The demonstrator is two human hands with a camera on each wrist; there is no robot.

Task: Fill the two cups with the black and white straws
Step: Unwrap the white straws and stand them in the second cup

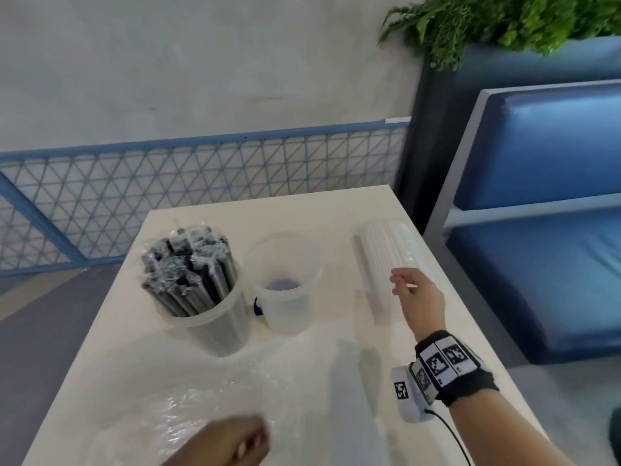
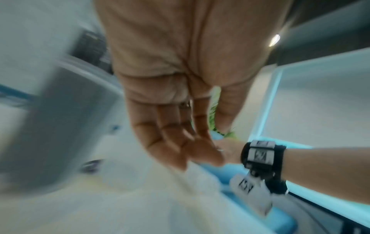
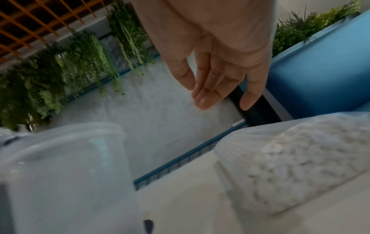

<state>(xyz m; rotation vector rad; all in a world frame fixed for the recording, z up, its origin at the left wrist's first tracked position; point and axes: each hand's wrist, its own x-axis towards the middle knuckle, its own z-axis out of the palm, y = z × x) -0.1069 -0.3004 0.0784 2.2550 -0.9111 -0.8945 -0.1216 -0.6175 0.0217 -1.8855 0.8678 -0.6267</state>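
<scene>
White table (image 1: 168,381) beside a blue bench: black straws (image 1: 188,270) fill the left cup (image 1: 215,327); the middle cup (image 1: 285,297) stands empty.
The wrapped white straw bundle (image 1: 383,260) lies near the table's right edge: probably light, slippery in film, best grasped round its middle. The right hand (image 1: 416,297) hovers over it, fingers loose; the left hand (image 2: 180,126) is relaxed, holding nothing.

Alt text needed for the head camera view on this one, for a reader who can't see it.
A right hand, fingers relaxed, reaches over a wrapped bundle of white straws lying on a white table. To its left stand an empty clear cup and a clear cup full of wrapped black straws; the left hand sits blurred at the bottom edge.
</scene>
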